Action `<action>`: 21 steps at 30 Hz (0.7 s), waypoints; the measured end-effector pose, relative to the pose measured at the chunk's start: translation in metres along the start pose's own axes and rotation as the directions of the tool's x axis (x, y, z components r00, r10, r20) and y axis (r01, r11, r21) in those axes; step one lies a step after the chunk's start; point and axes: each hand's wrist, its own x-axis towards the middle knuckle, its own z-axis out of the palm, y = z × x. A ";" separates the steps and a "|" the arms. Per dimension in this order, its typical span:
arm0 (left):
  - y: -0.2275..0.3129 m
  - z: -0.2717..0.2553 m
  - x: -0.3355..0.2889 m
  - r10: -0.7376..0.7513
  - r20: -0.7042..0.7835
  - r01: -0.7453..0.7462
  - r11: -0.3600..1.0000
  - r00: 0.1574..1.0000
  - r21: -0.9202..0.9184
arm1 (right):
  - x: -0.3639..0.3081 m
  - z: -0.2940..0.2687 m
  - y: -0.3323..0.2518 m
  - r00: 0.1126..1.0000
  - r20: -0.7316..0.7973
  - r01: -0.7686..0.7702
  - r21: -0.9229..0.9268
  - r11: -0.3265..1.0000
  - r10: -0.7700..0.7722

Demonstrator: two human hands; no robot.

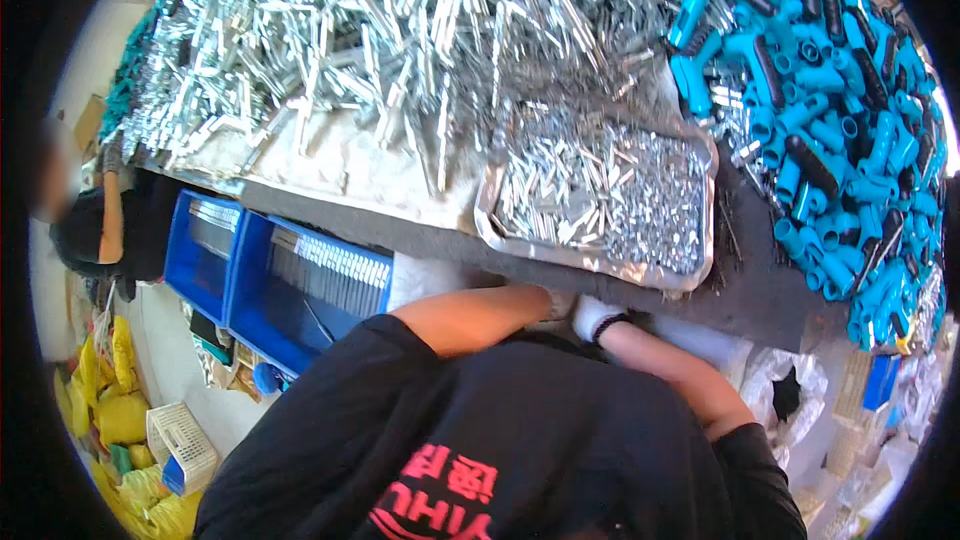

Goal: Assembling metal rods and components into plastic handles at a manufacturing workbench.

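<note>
Lying in silvery tray (640, 271); metal pieces (655, 202)

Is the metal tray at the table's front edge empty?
No, the metal tray holds many small, loose silver pieces.

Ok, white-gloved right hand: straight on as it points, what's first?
Likely the grey-gloved left hand, right next to the white-gloved right hand in this view. Fingers are hard to make out and depth is unclear, so it might slip past above or below.

A black short-sleeved shirt (590, 430) with red print (435, 495), pale gloves (588, 316), dark wristband (606, 326)
</note>
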 end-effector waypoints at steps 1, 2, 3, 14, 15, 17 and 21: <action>-0.015 -0.008 -0.015 -0.022 0.010 0.021 1.000 1.000 0.018 | 0.002 0.007 0.001 1.000 0.001 0.000 0.054 0.999 0.000; -0.006 -0.020 0.014 -0.044 -0.005 0.044 0.998 0.999 0.037 | 0.025 0.009 0.004 1.000 -0.012 0.015 0.093 0.996 -0.014; -0.002 -0.010 0.004 -0.065 -0.018 0.065 0.996 0.998 0.055 | 0.006 0.012 -0.001 0.999 -0.023 0.028 0.132 0.991 -0.025; 0.000 -0.014 -0.012 -0.057 0.192 0.024 0.985 0.980 0.170 | 0.018 0.022 -0.021 0.976 0.133 -0.218 0.561 0.799 0.174; -0.026 -0.007 -0.051 -0.061 0.227 0.020 0.984 0.972 0.178 | 0.018 -0.033 0.007 0.971 0.147 -0.239 0.568 0.788 0.189; -0.001 -0.005 -0.026 -0.059 0.263 0.008 0.982 0.963 0.190 | 0.013 -0.166 -0.034 0.915 0.403 -0.072 0.189 0.979 -0.011; -0.006 -0.005 -0.040 -0.066 0.346 -0.016 0.974 0.936 0.227 | 0.010 -0.202 -0.023 0.801 0.591 -0.061 0.238 0.969 -0.094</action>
